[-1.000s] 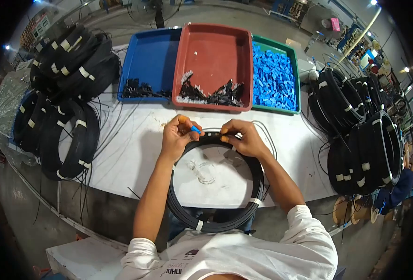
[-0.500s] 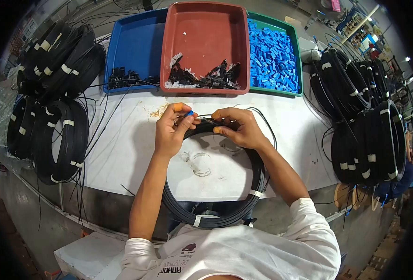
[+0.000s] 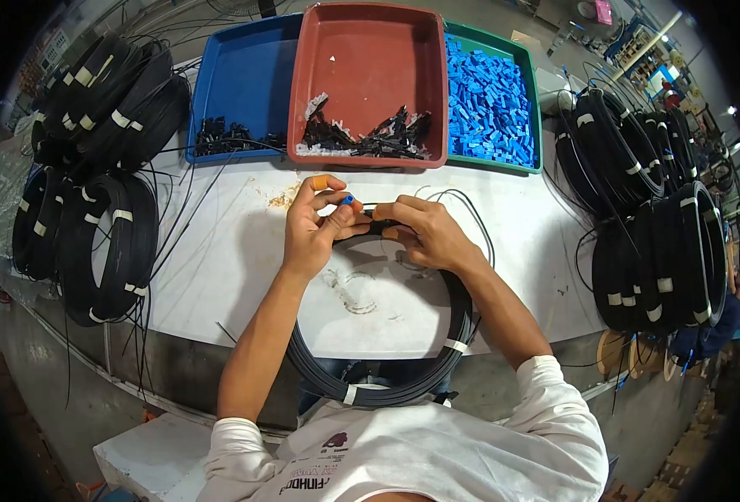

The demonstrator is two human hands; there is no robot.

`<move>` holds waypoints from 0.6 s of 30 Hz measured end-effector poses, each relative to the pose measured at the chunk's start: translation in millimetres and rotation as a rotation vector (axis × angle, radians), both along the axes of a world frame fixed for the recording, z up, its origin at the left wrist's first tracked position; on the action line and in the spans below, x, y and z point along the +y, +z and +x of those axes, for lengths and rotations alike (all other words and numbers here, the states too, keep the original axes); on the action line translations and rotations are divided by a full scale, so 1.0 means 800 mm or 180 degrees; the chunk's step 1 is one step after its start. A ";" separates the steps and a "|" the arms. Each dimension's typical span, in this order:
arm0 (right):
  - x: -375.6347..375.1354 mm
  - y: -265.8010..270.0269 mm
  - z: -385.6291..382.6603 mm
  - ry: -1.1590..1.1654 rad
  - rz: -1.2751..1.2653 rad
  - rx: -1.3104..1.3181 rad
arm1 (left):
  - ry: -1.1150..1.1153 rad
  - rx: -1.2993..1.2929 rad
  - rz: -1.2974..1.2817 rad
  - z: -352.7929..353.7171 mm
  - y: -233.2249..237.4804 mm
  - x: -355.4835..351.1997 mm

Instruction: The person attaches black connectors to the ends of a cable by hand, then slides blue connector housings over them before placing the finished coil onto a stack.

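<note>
A small blue connector piece (image 3: pixel 347 200) is pinched between the thumb and fingers of my left hand (image 3: pixel 309 238), its index finger raised above it. Close by on the right, my right hand (image 3: pixel 437 234) is closed with its fingertips at a thin cable end by the top of a black cable coil (image 3: pixel 403 393). A short yellow-green bit shows between the two hands. My fingers hide most of the cable end. The coil, bound with white tape, lies partly on the white table (image 3: pixel 545 284) and hangs over its front edge toward my body.
Behind my hands stand a blue tray (image 3: pixel 248 71) and a red tray (image 3: pixel 370 67) with small black parts, and a green tray (image 3: pixel 537 134) of blue connector pieces. Taped black coils are stacked at left (image 3: pixel 106 251) and right (image 3: pixel 663 259). Loose cable ends stick out from them.
My right hand has shifted slightly left, closer to my left hand, its fingers more curled. My left hand has turned a little, and the blue connector piece sits slightly further right.
</note>
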State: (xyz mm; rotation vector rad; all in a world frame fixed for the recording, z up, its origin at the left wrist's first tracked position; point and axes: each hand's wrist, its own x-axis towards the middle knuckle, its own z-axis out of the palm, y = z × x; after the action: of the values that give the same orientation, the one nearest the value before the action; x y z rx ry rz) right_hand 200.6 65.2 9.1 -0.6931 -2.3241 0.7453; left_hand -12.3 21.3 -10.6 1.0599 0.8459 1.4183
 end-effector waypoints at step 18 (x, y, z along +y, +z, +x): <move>0.001 -0.008 -0.002 0.0291 -0.0125 0.0055 | 0.0006 0.0045 -0.0278 -0.009 0.000 -0.002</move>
State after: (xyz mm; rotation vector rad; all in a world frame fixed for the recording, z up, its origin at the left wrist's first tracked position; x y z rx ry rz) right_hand 198.9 66.1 2.8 -0.5983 -2.3441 0.8367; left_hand -19.4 19.5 -10.7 1.0039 0.9110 1.3646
